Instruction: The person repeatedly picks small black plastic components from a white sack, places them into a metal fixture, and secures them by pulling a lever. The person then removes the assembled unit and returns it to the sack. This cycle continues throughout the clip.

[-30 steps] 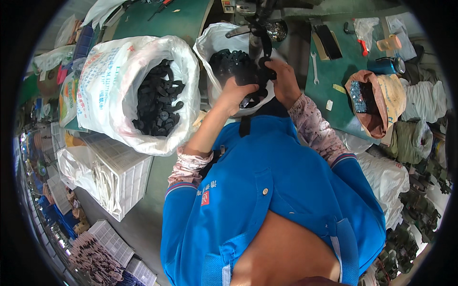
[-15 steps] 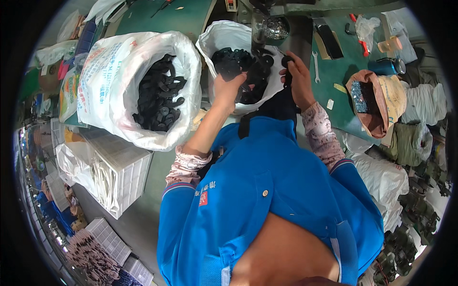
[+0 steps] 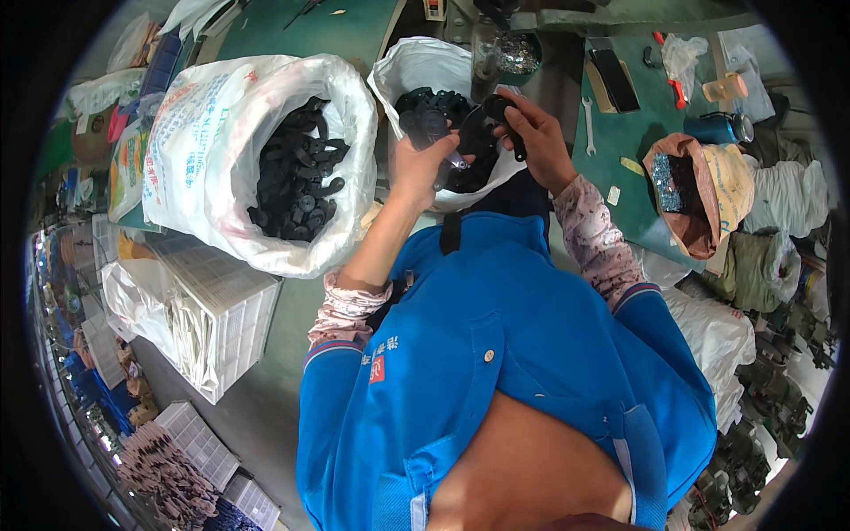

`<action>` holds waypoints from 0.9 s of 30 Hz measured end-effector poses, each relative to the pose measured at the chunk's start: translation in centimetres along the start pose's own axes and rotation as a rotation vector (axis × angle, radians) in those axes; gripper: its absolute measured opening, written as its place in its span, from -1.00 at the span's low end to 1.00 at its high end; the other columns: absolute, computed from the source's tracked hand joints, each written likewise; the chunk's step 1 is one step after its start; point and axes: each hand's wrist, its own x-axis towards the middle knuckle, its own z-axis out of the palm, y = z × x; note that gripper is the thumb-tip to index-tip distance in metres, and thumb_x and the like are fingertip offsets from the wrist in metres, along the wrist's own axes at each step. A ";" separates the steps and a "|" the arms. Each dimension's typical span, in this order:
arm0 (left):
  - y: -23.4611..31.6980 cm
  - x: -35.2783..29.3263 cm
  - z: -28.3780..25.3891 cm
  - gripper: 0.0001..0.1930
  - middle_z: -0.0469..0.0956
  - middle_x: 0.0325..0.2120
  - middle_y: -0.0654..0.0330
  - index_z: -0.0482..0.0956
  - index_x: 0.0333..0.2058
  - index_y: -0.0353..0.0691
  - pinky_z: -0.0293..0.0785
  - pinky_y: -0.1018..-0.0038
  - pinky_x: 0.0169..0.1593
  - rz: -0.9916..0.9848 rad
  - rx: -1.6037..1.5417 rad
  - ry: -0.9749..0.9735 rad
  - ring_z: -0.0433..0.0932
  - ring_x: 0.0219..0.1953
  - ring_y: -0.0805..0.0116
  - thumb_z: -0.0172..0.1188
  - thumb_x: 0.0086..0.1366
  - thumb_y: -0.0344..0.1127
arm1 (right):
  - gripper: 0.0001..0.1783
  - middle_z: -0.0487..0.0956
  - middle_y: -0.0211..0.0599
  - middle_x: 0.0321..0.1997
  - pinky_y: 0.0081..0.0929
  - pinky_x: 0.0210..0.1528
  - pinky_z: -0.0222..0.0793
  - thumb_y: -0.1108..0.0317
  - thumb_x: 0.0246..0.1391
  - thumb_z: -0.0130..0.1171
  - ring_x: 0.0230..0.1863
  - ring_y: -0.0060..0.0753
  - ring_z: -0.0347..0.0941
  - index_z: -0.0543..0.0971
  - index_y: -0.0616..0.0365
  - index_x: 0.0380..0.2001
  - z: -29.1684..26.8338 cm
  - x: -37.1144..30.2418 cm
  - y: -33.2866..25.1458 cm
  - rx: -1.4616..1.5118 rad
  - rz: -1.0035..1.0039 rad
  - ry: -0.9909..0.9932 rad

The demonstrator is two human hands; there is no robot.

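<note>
My left hand [image 3: 423,166] is closed around several black plastic parts [image 3: 425,124] with round ends, held over the middle white sack [image 3: 416,60]. Across from it, my right hand [image 3: 542,140] pinches one black plastic part [image 3: 498,108], its round end up by the fingertips. That part is close to the machine head [image 3: 485,66] at the sack's far side; whether it touches is unclear. More black parts fill the sack beneath both hands. To the left, a larger white sack [image 3: 212,168] lies open with a heap of curved black parts [image 3: 301,177] inside.
A bowl of small metal pieces [image 3: 518,55] sits behind the machine head. On the green table to the right are a wrench [image 3: 589,126], a phone [image 3: 613,78], a blue flask [image 3: 715,128] and a brown bag [image 3: 695,226]. White crates [image 3: 221,327] stand at lower left.
My right hand has moved left and slightly nearer, bringing its black part toward the machine head and my left hand. My left hand stays almost in place with its parts.
</note>
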 end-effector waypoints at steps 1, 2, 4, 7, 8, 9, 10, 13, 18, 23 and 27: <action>0.1 0.0 0.0 -0.81 0.49 -0.32 0.15 0.45 -0.24 -0.34 0.65 0.30 -0.27 -0.001 -0.023 -0.036 0.55 -0.33 0.31 0.15 0.14 -0.55 | -0.63 0.52 -0.37 -0.34 -0.70 -0.40 0.32 0.35 0.18 0.05 -0.37 -0.61 0.43 0.45 0.23 0.04 0.1 0.1 -0.1 0.025 0.000 0.009; 0.1 0.0 0.1 -0.79 0.49 -0.31 0.13 0.44 -0.22 -0.36 0.65 0.29 -0.28 -0.015 -0.059 -0.040 0.55 -0.33 0.28 0.16 0.13 -0.56 | -0.63 0.53 -0.36 -0.34 -0.70 -0.42 0.32 0.35 0.17 0.06 -0.39 -0.63 0.43 0.46 0.23 0.03 0.0 0.3 -0.3 -0.002 -0.005 0.008; 0.2 0.0 0.2 -0.75 0.48 -0.29 0.09 0.42 -0.19 -0.41 0.65 0.28 -0.30 -0.042 -0.129 -0.050 0.55 -0.32 0.24 0.17 0.12 -0.56 | -0.64 0.54 -0.33 -0.34 -0.71 -0.44 0.32 0.35 0.15 0.09 -0.43 -0.65 0.42 0.47 0.21 0.02 -0.2 0.9 -1.2 -0.055 -0.015 0.009; 0.7 -0.2 0.6 -0.75 0.48 -0.27 0.08 0.42 -0.20 -0.41 0.65 0.29 -0.30 -0.037 -0.118 -0.074 0.55 -0.31 0.25 0.17 0.12 -0.56 | -0.64 0.54 -0.36 -0.34 -0.71 -0.44 0.32 0.38 0.15 0.10 -0.41 -0.62 0.44 0.47 0.22 0.02 0.2 1.3 -2.9 -0.140 -0.019 -0.046; 0.6 -0.2 0.6 -0.78 0.48 -0.29 0.11 0.43 -0.22 -0.38 0.65 0.30 -0.28 -0.017 -0.076 -0.069 0.55 -0.33 0.28 0.17 0.12 -0.56 | -0.64 0.53 -0.37 -0.34 -0.72 -0.45 0.32 0.38 0.15 0.09 -0.39 -0.61 0.45 0.47 0.23 0.02 0.4 1.3 -3.3 -0.161 -0.030 -0.073; 0.5 0.0 0.7 -0.80 0.48 -0.31 0.14 0.45 -0.24 -0.35 0.65 0.32 -0.27 0.004 -0.034 -0.065 0.55 -0.34 0.31 0.17 0.13 -0.56 | -0.64 0.53 -0.37 -0.35 -0.72 -0.45 0.31 0.38 0.15 0.09 -0.40 -0.62 0.45 0.48 0.23 0.02 0.5 1.3 -3.4 -0.147 -0.056 -0.071; 0.5 0.1 0.7 -0.83 0.48 -0.33 0.17 0.46 -0.26 -0.33 0.65 0.33 -0.26 0.024 0.006 -0.061 0.55 -0.36 0.33 0.17 0.13 -0.56 | -0.65 0.53 -0.38 -0.36 -0.72 -0.45 0.31 0.38 0.16 0.09 -0.40 -0.62 0.45 0.48 0.22 0.02 0.6 1.2 -3.5 -0.135 -0.082 -0.071; 0.6 0.2 0.9 -0.79 0.50 -0.36 0.15 0.45 -0.24 -0.38 0.63 0.42 -0.30 0.086 0.120 -0.057 0.55 -0.35 0.34 0.18 0.11 -0.55 | -0.65 0.52 -0.40 -0.39 -0.72 -0.46 0.31 0.39 0.16 0.08 -0.40 -0.63 0.45 0.48 0.20 0.02 0.8 0.8 -3.8 -0.172 -0.091 -0.097; 0.4 0.1 1.2 -0.81 0.53 -0.35 0.10 0.44 -0.25 -0.38 0.63 0.41 -0.29 0.086 0.140 -0.105 0.56 -0.35 0.31 0.17 0.14 -0.52 | -0.66 0.51 -0.41 -0.42 -0.70 -0.42 0.33 0.44 0.15 0.06 -0.41 -0.62 0.45 0.48 0.19 0.02 -0.2 1.7 -3.9 -0.276 -0.089 -0.054; 0.4 0.7 0.9 -0.76 0.54 -0.22 0.04 0.41 -0.11 -0.35 0.63 0.31 -0.21 -0.060 -0.143 -0.225 0.59 -0.32 0.20 0.08 0.23 -0.49 | -0.72 0.53 -0.36 -0.46 -0.69 -0.39 0.34 0.43 0.14 0.08 -0.48 -0.59 0.43 0.50 0.26 -0.07 0.2 3.5 -6.4 -0.161 -0.306 -0.072; 0.1 0.7 1.0 -0.70 0.52 -0.18 0.04 0.35 -0.04 -0.32 0.64 0.27 -0.19 -0.058 -0.115 -0.271 0.59 -0.26 0.19 0.08 0.24 -0.47 | -0.77 0.54 -0.31 -0.50 -0.71 -0.58 0.26 0.37 0.15 0.05 -0.60 -0.63 0.39 0.50 0.30 -0.20 0.8 5.0 -8.5 -0.319 -0.132 -0.141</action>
